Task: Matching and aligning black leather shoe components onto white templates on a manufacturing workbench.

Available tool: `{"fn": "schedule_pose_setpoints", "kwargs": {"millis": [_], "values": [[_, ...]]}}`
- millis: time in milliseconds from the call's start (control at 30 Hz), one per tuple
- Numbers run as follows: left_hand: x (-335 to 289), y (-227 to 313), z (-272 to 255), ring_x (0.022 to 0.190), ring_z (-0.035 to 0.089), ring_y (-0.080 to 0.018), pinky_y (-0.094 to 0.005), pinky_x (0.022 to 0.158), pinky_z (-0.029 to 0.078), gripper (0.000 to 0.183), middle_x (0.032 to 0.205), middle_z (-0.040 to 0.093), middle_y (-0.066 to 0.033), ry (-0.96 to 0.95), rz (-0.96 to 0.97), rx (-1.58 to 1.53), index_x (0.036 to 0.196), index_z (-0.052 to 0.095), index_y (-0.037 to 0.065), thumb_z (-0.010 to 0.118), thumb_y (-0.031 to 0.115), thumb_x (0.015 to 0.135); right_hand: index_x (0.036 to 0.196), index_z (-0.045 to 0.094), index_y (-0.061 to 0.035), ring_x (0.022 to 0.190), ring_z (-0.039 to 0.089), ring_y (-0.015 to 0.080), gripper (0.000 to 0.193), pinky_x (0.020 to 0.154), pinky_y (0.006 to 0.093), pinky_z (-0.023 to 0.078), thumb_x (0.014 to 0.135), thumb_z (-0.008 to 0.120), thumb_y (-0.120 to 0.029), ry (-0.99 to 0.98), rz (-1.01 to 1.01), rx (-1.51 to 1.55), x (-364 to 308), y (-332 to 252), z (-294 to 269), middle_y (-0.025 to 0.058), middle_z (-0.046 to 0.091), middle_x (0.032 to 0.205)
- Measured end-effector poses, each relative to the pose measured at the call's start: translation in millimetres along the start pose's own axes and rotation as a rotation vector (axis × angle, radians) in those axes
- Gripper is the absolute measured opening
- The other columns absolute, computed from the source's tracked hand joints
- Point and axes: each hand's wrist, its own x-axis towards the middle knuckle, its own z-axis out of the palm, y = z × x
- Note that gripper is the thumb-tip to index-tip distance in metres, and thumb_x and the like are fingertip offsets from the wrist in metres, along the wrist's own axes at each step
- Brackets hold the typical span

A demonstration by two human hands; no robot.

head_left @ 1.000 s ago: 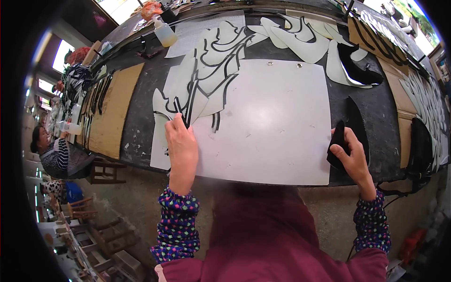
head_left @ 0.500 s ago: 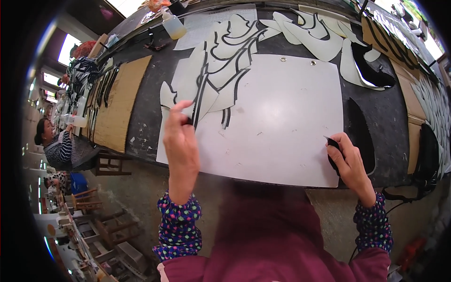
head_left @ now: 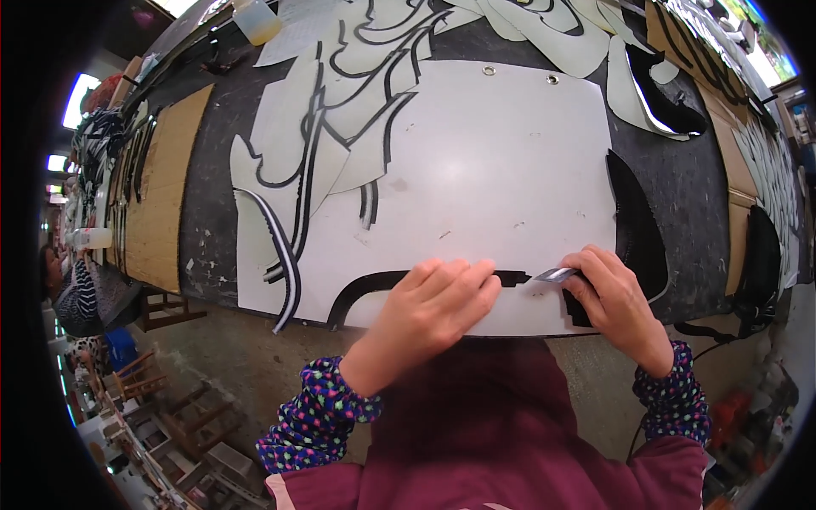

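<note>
A narrow black strip [head_left: 370, 280] lies along the near edge of a white board [head_left: 501, 178], its left end curving down toward me. My left hand [head_left: 438, 310] presses the strip down with bent fingers held together, hiding its middle. In my right hand [head_left: 608, 293] is a small pointed metal blade [head_left: 554, 274], closed between thumb and fingers, its tip close to the strip's right end. Part of a black piece [head_left: 574, 310] shows beneath that hand. Left of my left hand, a black-and-white curved strip [head_left: 285, 263] hangs slightly over the board's edge.
Pale cut pieces with black edging [head_left: 353, 110] cover the board's far left. A large black piece [head_left: 636, 225] lies at its right edge. More pale pieces [head_left: 552, 38] are at the back, near a bottle of yellowish liquid [head_left: 257, 21]. Cardboard [head_left: 161, 204] lies at left; a person sits beyond.
My left hand has come down to the right onto a black strip now on the board. My right hand has moved slightly left, blade toward the strip. The view has shifted.
</note>
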Motion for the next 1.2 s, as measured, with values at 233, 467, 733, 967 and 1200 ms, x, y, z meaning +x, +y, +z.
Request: {"fn": "schedule_pose_setpoints", "kwargs": {"millis": [233, 467, 733, 967, 1200], "values": [[-8, -2, 0, 0.110, 0.062, -0.0197, -0.0349, 0.093, 0.049, 0.036, 0.127, 0.065, -0.0046, -0.034, -0.012, 0.012, 0.119, 0.070, 0.008, 0.066, 0.007, 0.083, 0.091, 0.066, -0.0030, 0.073, 0.058, 0.0265, 0.013, 0.071, 0.0367, 0.042, 0.098, 0.062, -0.013, 0.114, 0.217, 0.123, -8, -16, 13, 0.0088, 0.066, 0.083], [-12, -5, -3, 0.111, 0.061, -0.0166, -0.0332, 0.096, 0.048, 0.033, 0.127, 0.066, -0.0025, -0.057, 0.010, 0.045, 0.120, 0.070, 0.011, 0.065, 0.009, 0.088, 0.080, 0.069, -0.0022, 0.064, 0.052, 0.0222, 0.013, 0.063, 0.0329, 0.039, 0.088, 0.072, -0.012, -0.053, 0.136, 0.083, 10, -19, -3, 0.0061, 0.065, 0.069], [-12, -6, 1, 0.115, 0.058, -0.0151, -0.0335, 0.100, 0.046, 0.033, 0.128, 0.063, -0.0001, -0.080, 0.007, 0.020, 0.122, 0.070, 0.013, 0.066, 0.011, 0.089, 0.082, 0.070, -0.0015, 0.062, 0.054, 0.0248, 0.011, 0.065, 0.0340, 0.039, 0.086, 0.072, -0.011, -0.115, 0.046, 0.105, 17, -15, -1, 0.0071, 0.064, 0.071], [-11, -6, -1, 0.114, 0.058, -0.0155, -0.0346, 0.099, 0.047, 0.033, 0.127, 0.064, -0.0001, -0.095, 0.010, 0.016, 0.122, 0.070, 0.014, 0.065, 0.011, 0.089, 0.082, 0.068, -0.0021, 0.061, 0.053, 0.0270, 0.016, 0.064, 0.0356, 0.038, 0.091, 0.068, -0.015, -0.162, 0.072, 0.087, 20, -9, 0, 0.0087, 0.061, 0.068], [-12, -10, 3, 0.112, 0.058, -0.0174, -0.0347, 0.099, 0.044, 0.034, 0.124, 0.063, -0.0022, -0.054, 0.050, 0.033, 0.122, 0.068, 0.010, 0.060, 0.015, 0.089, 0.077, 0.063, -0.0030, 0.058, 0.052, 0.0276, 0.025, 0.063, 0.0366, 0.036, 0.095, 0.065, -0.019, -0.150, 0.083, 0.054, 21, -10, 2, 0.0088, 0.054, 0.062]]}}
